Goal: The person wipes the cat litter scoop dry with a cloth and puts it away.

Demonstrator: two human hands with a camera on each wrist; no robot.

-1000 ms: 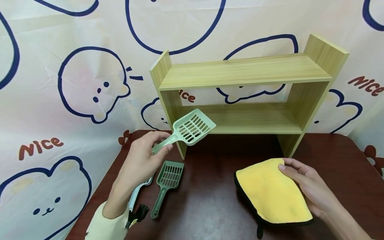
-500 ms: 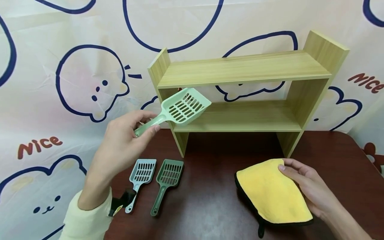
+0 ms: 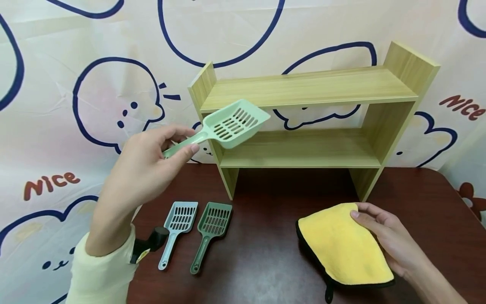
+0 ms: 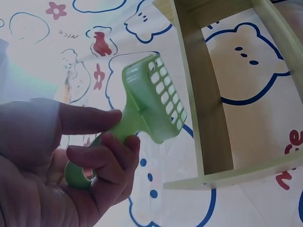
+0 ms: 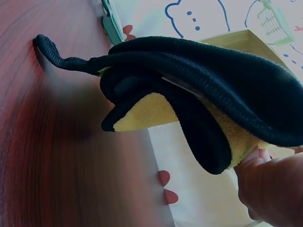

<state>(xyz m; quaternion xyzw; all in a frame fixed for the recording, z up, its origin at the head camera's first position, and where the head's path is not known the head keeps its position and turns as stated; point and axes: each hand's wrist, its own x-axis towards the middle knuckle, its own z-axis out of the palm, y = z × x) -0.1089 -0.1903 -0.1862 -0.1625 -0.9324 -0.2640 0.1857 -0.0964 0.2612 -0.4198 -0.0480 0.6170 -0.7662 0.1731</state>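
Now the pale green slotted plastic scoop (image 3: pixel 212 130) hangs before the light wooden shelf (image 3: pixel 303 156), higher than a second ago, its handle pinched in the left hand (image 3: pixel 146 162). The pale blue slotted scoop (image 3: pixel 175 232), then partly covered, lies fully visible beside the dark green slotted scoop (image 3: pixel 209 236) on the reddish-brown desk (image 3: pixel 265 253). The right hand (image 3: pixel 391 234) still pinches the yellow, black-edged cloth (image 3: pixel 345 245), which hides some fingers.
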